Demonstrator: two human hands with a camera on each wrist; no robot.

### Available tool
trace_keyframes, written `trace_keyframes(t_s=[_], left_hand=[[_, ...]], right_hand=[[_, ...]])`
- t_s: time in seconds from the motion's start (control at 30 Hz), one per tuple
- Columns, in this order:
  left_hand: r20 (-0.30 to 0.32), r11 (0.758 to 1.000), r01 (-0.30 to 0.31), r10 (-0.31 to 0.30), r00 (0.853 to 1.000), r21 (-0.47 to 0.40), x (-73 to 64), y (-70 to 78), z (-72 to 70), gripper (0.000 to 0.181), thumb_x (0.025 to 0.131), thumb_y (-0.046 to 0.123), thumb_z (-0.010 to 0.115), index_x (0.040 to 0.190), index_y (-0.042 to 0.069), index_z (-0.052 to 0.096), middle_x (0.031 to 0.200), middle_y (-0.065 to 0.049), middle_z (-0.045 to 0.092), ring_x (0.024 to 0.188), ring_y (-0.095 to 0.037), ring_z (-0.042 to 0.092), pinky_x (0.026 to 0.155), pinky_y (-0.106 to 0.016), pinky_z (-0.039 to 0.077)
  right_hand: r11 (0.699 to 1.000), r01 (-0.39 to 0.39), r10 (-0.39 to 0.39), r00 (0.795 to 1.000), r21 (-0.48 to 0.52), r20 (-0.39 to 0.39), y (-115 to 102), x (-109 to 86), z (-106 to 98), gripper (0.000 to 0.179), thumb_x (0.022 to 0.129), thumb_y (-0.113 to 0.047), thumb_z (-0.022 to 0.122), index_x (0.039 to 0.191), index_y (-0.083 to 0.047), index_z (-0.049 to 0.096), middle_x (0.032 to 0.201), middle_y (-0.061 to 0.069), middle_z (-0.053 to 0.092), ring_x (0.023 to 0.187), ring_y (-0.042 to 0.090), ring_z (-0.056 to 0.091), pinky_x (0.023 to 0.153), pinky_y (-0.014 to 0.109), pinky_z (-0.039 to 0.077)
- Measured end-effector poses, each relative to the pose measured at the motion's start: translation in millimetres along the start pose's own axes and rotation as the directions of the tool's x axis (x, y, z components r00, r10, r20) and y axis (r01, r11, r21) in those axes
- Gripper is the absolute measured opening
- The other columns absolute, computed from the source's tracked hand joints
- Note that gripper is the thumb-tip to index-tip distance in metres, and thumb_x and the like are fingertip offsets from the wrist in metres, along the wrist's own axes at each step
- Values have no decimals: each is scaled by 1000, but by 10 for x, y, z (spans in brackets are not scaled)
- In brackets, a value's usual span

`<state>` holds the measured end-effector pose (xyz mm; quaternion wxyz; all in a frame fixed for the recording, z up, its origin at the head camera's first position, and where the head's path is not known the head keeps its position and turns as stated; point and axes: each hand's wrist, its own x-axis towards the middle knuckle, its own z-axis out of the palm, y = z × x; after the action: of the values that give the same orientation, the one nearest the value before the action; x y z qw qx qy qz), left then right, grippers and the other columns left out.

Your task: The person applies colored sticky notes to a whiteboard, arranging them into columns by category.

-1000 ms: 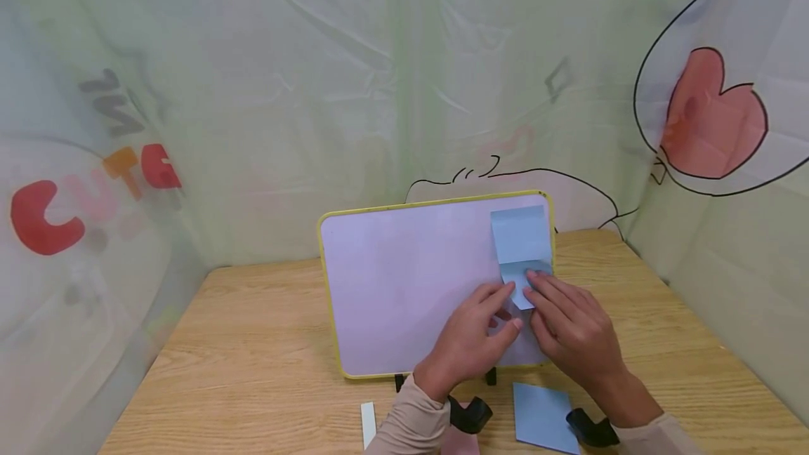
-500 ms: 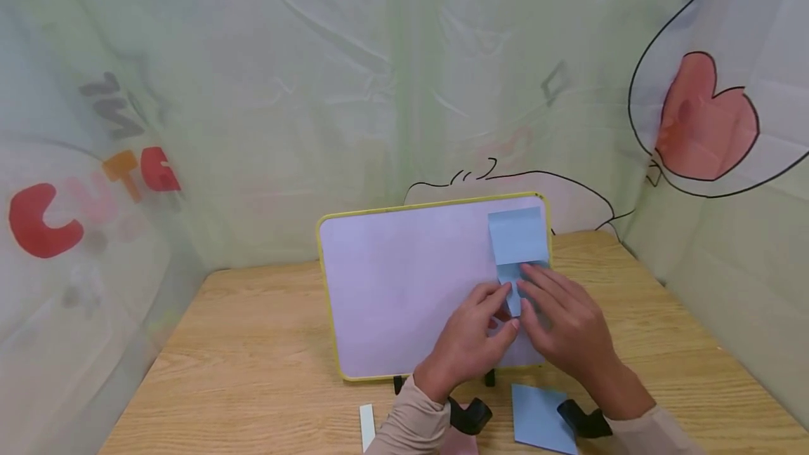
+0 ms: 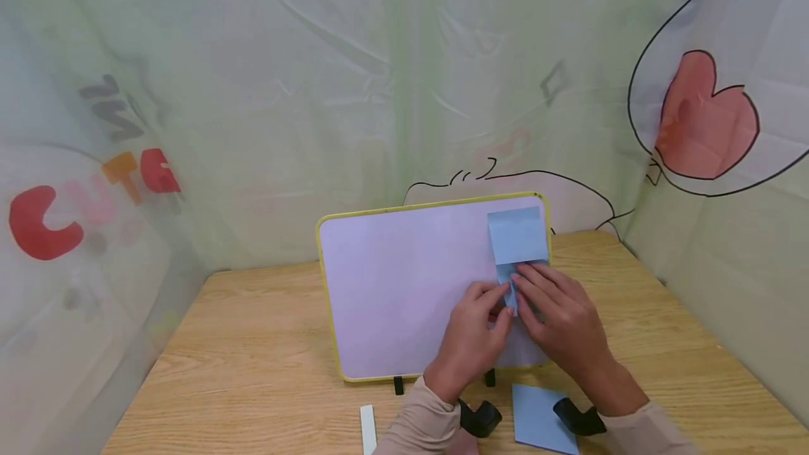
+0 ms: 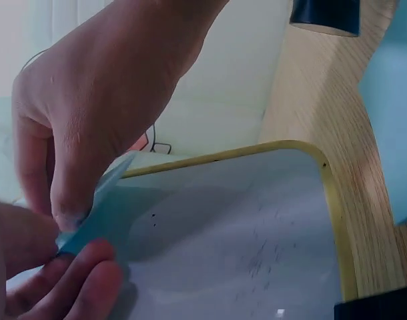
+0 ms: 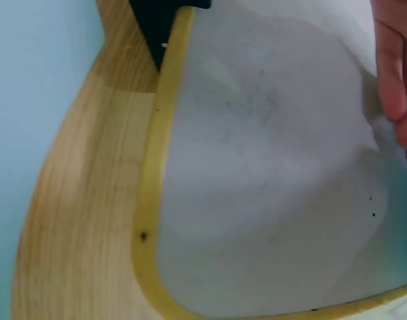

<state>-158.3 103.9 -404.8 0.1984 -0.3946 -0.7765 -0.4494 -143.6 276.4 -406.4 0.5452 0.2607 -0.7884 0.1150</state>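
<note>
A whiteboard [image 3: 404, 293] with a yellow frame leans on a small black stand. One blue sticky note [image 3: 517, 236] is stuck near its upper right corner. Just below, a second blue sticky note [image 3: 507, 274] hangs narrow and folded between both hands, largely hidden by fingers. My left hand [image 3: 474, 332] pinches this lower note from the left with thumb and fingers. From the right, my right hand [image 3: 562, 314] pinches the note's other side. The left wrist view shows the folded blue paper [image 4: 97, 217] standing off the board among the fingertips.
A blue sticky-note pad [image 3: 543, 416] lies on the wooden table [image 3: 253, 350] before the board. A pale strip [image 3: 368, 429] lies left of it, and a pink paper [image 3: 466, 444] is partly under the left wrist. Printed sheeting [image 3: 303, 104] hangs behind.
My right hand has moved left toward my left hand, and the lower note shows narrower between them. The left hand has drawn its thumb and fingers closer together. The upper note stays put.
</note>
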Motion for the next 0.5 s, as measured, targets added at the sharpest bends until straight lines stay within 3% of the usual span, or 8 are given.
trace_keyframes(t_s=[0.1, 0.3, 0.5], left_hand=[[-87, 999, 3, 0, 996, 32, 16, -8, 45, 29, 95, 7, 68, 123, 1, 69, 107, -6, 60, 86, -1, 62, 76, -7, 46], [-217, 979, 5, 40, 975, 206, 74, 15, 111, 16, 88, 8, 77, 105, 6, 76, 93, 0, 62, 77, -3, 60, 69, -6, 44], [-263, 955, 23, 58, 963, 297, 91, 48, 146, 13, 87, 7, 77, 100, 8, 78, 90, 1, 61, 78, -5, 62, 70, -8, 46]], right_hand=[[1000, 3, -3, 1000, -13, -4, -12, -9, 11, 44, 105, -31, 50, 114, 5, 72, 118, 19, 70, 109, 40, 63, 115, 29, 28], [999, -7, 6, 1000, -39, -10, -42, -24, 31, 45, 106, -32, 49, 116, 5, 72, 118, 20, 69, 110, 40, 63, 115, 32, 29], [997, -24, 24, 1000, -73, 1, -75, -46, 43, 46, 107, -32, 47, 118, 6, 70, 119, 21, 68, 112, 41, 63, 112, 37, 34]])
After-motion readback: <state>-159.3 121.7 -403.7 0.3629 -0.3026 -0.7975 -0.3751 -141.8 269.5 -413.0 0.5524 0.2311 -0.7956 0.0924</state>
